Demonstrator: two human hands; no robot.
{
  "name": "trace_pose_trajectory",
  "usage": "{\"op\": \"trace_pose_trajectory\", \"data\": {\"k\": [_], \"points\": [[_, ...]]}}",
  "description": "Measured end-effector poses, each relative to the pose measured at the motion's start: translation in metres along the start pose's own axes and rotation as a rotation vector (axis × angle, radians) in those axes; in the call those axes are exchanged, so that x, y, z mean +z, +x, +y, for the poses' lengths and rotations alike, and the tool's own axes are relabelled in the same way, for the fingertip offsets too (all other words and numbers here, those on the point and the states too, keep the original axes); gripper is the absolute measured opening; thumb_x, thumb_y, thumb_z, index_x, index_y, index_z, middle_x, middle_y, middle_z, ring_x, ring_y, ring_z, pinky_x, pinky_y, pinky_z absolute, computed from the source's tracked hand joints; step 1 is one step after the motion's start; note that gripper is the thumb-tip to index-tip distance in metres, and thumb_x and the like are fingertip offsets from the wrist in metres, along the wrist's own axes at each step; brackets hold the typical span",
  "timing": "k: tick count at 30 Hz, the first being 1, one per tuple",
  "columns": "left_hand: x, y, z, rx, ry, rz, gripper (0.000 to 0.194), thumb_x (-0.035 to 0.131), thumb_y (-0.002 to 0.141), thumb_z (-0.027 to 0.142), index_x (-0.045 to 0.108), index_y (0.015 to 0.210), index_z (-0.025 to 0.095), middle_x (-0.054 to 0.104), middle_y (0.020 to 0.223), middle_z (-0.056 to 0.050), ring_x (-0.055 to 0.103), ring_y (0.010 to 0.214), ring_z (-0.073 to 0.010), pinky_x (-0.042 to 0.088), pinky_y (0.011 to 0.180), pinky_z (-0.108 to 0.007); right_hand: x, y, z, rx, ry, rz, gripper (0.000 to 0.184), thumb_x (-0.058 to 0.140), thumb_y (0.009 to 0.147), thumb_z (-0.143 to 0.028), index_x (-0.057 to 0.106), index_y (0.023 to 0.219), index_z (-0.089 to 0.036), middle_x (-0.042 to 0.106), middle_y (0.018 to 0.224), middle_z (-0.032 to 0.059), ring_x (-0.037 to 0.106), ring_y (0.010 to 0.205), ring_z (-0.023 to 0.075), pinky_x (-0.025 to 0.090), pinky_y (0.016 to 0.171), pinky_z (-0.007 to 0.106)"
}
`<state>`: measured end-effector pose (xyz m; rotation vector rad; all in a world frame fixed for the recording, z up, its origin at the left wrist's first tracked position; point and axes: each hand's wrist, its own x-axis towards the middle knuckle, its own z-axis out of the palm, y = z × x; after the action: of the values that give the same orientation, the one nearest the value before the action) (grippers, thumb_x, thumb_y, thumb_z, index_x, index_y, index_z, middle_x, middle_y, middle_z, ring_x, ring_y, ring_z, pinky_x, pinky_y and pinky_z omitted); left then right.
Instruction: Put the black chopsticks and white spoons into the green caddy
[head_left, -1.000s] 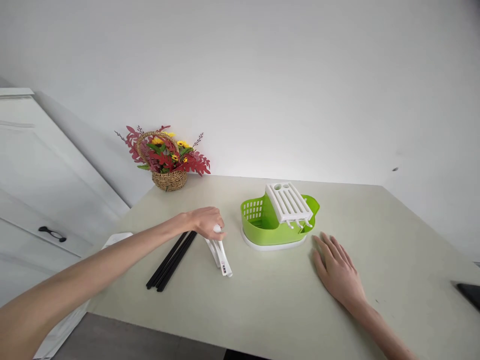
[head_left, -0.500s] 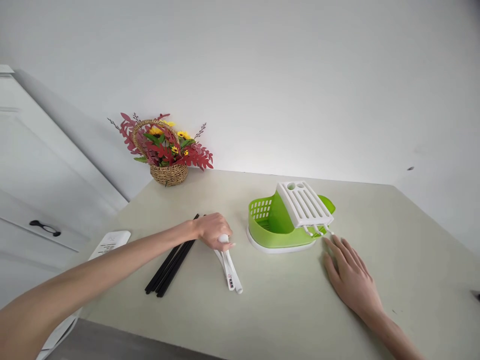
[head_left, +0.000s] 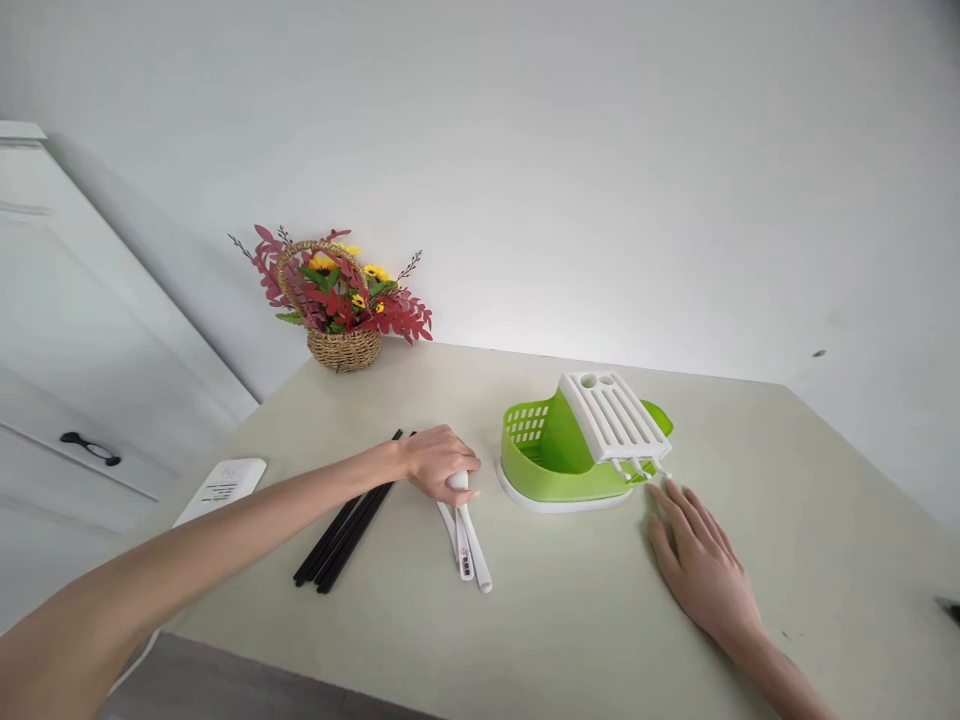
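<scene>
My left hand [head_left: 441, 464] is closed around white spoons [head_left: 472, 550], whose handles fan out below it on the table. A rounded white end shows beside the thumb; the rest of that end is hidden under the fingers. One handle bears a small printed label. Several black chopsticks [head_left: 349, 535] lie just left of this hand, partly behind the wrist. My right hand [head_left: 701, 565] rests open and palm down on the table. Its fingertips are close to the hooks of a green basket [head_left: 566, 485] with a white slotted top [head_left: 619, 418]; I cannot tell whether they touch.
A wicker basket of artificial flowers [head_left: 345, 350] stands at the back left near the wall. A white power strip [head_left: 225, 485] lies by the table's left edge, partly behind my left arm. A white cabinet [head_left: 90, 330] is on the left, and a dark object [head_left: 951, 608] sits at the far right.
The view has shifted somewhat. My left hand stays closed on the spoons, and their handles have turned and spread apart. My right hand remains flat near the green basket.
</scene>
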<state>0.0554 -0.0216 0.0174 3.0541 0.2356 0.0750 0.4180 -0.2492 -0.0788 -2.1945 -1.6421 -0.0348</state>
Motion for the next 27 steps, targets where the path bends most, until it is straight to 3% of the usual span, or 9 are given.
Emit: {"op": "trace_pose_trajectory", "data": {"k": [6, 9, 12, 15, 18, 22, 24, 27], "points": [[0.003, -0.002, 0.001, 0.05, 0.203, -0.01, 0.03, 0.06, 0.086, 0.052, 0.059, 0.08, 0.023, 0.065, 0.078, -0.004, 0.06, 0.06, -0.0194, 0.034, 0.049, -0.032, 0.007, 0.0, 0.004, -0.012, 0.006, 0.02, 0.061, 0.028, 0.104, -0.05, 0.048, 0.154, -0.021, 0.041, 0.165, 0.0032, 0.029, 0.156, 0.0266, 0.029, 0.126, 0.051], [-0.002, 0.0, 0.002, 0.086, 0.264, 0.02, 0.03, 0.06, 0.087, 0.052, 0.061, 0.086, 0.022, 0.064, 0.08, -0.006, 0.06, 0.064, -0.0217, 0.04, 0.055, -0.034, 0.007, 0.001, 0.003, -0.016, 0.006, 0.024, 0.061, 0.027, 0.104, -0.049, 0.049, 0.154, -0.02, 0.041, 0.165, 0.0042, 0.029, 0.156, 0.0261, 0.028, 0.126, 0.05], [-0.019, 0.004, 0.006, 0.106, 0.291, 0.064, 0.031, 0.059, 0.089, 0.051, 0.063, 0.095, 0.021, 0.065, 0.087, -0.009, 0.06, 0.076, -0.0254, 0.048, 0.072, -0.04, 0.006, 0.002, 0.002, -0.018, 0.004, 0.021, 0.062, 0.026, 0.105, -0.048, 0.049, 0.154, -0.018, 0.041, 0.165, 0.0059, 0.028, 0.156, 0.0266, 0.027, 0.127, 0.05], [-0.046, 0.011, 0.017, 0.04, 0.306, 0.108, 0.031, 0.055, 0.094, 0.049, 0.064, 0.101, 0.02, 0.065, 0.093, -0.01, 0.059, 0.084, -0.0273, 0.047, 0.085, -0.043, 0.007, 0.002, 0.003, -0.026, 0.005, 0.019, 0.062, 0.025, 0.105, -0.048, 0.049, 0.154, -0.017, 0.041, 0.165, 0.0062, 0.028, 0.156, 0.0271, 0.027, 0.127, 0.049], [-0.075, 0.025, 0.039, -0.108, 0.297, 0.22, 0.024, 0.05, 0.098, 0.039, 0.063, 0.102, 0.02, 0.064, 0.099, -0.011, 0.058, 0.091, -0.0274, 0.045, 0.089, -0.044, 0.009, 0.003, 0.003, -0.043, 0.005, 0.035, 0.062, 0.025, 0.105, -0.047, 0.05, 0.153, -0.017, 0.042, 0.164, 0.0067, 0.028, 0.156, 0.0281, 0.027, 0.127, 0.049], [-0.104, 0.065, 0.087, -0.38, 0.245, 0.524, 0.018, 0.043, 0.099, 0.029, 0.059, 0.102, 0.02, 0.061, 0.102, -0.011, 0.057, 0.096, -0.0278, 0.046, 0.09, -0.047, 0.01, 0.004, 0.0, -0.056, 0.005, 0.048, 0.061, 0.026, 0.104, -0.045, 0.052, 0.152, -0.017, 0.044, 0.163, 0.0065, 0.028, 0.156, 0.0291, 0.027, 0.127, 0.048], [-0.111, 0.091, 0.116, -0.42, 0.207, 0.608, 0.022, 0.043, 0.1, 0.032, 0.057, 0.11, 0.02, 0.06, 0.111, -0.013, 0.057, 0.107, -0.0295, 0.048, 0.096, -0.05, 0.008, 0.005, -0.001, -0.058, 0.004, 0.05, 0.06, 0.027, 0.104, -0.044, 0.052, 0.151, -0.017, 0.044, 0.163, 0.0067, 0.028, 0.156, 0.0298, 0.027, 0.126, 0.048], [-0.107, 0.131, 0.152, -0.376, 0.211, 0.593, 0.044, 0.047, 0.1, 0.045, 0.048, 0.136, 0.018, 0.051, 0.14, -0.021, 0.046, 0.137, -0.036, 0.038, 0.114, -0.057, 0.006, 0.007, -0.002, -0.07, 0.005, 0.056, 0.059, 0.028, 0.105, -0.042, 0.053, 0.151, -0.015, 0.045, 0.163, 0.0075, 0.029, 0.155, 0.0308, 0.026, 0.126, 0.048]]}}
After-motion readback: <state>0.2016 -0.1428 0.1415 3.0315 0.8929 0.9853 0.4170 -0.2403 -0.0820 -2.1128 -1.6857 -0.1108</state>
